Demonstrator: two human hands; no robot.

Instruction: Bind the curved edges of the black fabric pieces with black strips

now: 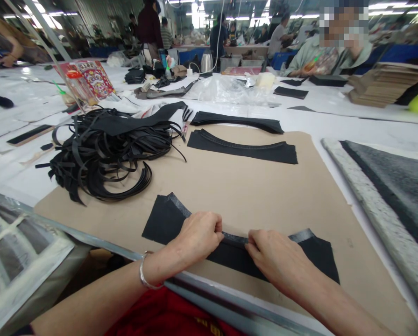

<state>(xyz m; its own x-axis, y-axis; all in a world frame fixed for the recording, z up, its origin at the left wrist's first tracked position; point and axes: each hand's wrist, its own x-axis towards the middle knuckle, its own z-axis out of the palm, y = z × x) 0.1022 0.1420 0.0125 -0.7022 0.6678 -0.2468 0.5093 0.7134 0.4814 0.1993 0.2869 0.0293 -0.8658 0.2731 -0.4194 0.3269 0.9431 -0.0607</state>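
Note:
A curved black fabric piece (163, 219) lies on the brown cardboard sheet (237, 186) near the table's front edge. My left hand (198, 233) is closed, pinching the folded strip along the piece's upper edge. My right hand (272, 256) pinches the same edge a little to the right, fingertips almost meeting the left hand's. A grey tape-like band (301, 234) shows along the edge beyond my right hand. Two more curved black pieces (244, 149) (237, 122) lie farther back on the cardboard.
A tangled heap of black strips (107, 149) sits at the left. A grey and black felt roll (387, 196) runs along the right. A metal table rail (230, 303) crosses the front. A person sits at the back right beside stacked boards (384, 84); other people work beyond.

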